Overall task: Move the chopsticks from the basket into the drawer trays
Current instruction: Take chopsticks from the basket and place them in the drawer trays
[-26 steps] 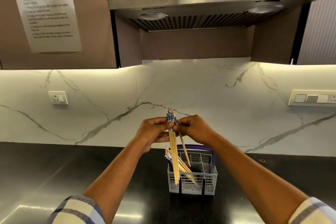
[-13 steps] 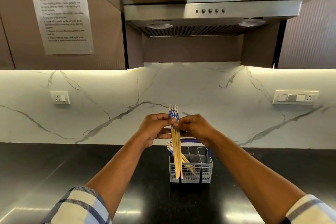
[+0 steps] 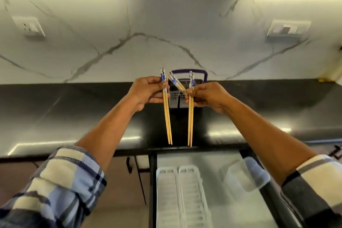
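Left hand [image 3: 148, 91] grips one chopstick pair [image 3: 167, 116] left of the basket [image 3: 185, 98]; right hand [image 3: 207, 96] grips another pair [image 3: 190, 116]. More chopsticks [image 3: 175, 82] remain in the basket.

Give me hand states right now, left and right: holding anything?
Left hand: closed on a pair of wooden chopsticks with blue-patterned tops.
Right hand: closed on a second pair of the same chopsticks.

Two hands [image 3: 148, 90], two chopstick pairs [image 3: 167, 114] held, one basket [image 3: 177, 98], two white trays [image 3: 166, 200], two wall sockets [image 3: 28, 27]
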`<state>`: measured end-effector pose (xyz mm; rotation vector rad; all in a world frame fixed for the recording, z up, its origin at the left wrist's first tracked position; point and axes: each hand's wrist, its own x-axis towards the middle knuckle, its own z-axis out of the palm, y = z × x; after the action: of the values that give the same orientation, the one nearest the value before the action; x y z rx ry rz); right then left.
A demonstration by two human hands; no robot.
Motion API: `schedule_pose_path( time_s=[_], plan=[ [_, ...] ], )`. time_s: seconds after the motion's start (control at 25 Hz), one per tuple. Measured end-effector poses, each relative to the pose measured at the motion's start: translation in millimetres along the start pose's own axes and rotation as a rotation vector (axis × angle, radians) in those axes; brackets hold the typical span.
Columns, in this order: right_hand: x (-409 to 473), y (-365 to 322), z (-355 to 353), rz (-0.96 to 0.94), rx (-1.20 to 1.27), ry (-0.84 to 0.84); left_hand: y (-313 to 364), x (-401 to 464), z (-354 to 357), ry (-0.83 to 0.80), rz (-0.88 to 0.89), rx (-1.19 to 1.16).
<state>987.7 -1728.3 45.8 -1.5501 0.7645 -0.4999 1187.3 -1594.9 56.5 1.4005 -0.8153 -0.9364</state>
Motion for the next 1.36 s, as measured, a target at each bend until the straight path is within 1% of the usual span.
schedule_pose_path(
  time_s=[0.16, 0.24, 0.4, 0.56, 0.76, 0.88, 1.04, 1.2, 1.36],
  plan=[
    [-20, 91, 11, 0.18, 0.043, -0.008, -83, -26, 5, 0.009, -0.146, -0.031],
    [-34, 138, 17, 0.278, 0.022, 0.012, -127, -38, 10, 0.03, -0.237, -0.01],
    [-52, 223, 30, 0.402, -0.04, 0.028, -209, -60, 22, 0.079, -0.378, 0.01],
    [-59, 283, 47, 0.465, 0.038, 0.049, -268, -75, 30, 0.17, -0.462, 0.052],
    [-52, 326, 63, 0.522, 0.076, 0.035, -304, -81, 28, 0.244, -0.543, 0.064],
    [-46, 344, 69, 0.585, 0.051, 0.039, -314, -78, 29, 0.243, -0.555, 0.099],
    [-41, 361, 79, 0.654, 0.004, 0.054, -333, -71, 33, 0.184, -0.598, 0.254],
    [-42, 366, 86, 0.669, 0.014, 0.123, -348, -67, 43, 0.087, -0.563, 0.519],
    [-50, 367, 90, 0.704, 0.14, 0.204, -360, -62, 53, 0.129, -0.571, 0.681]
  ],
)
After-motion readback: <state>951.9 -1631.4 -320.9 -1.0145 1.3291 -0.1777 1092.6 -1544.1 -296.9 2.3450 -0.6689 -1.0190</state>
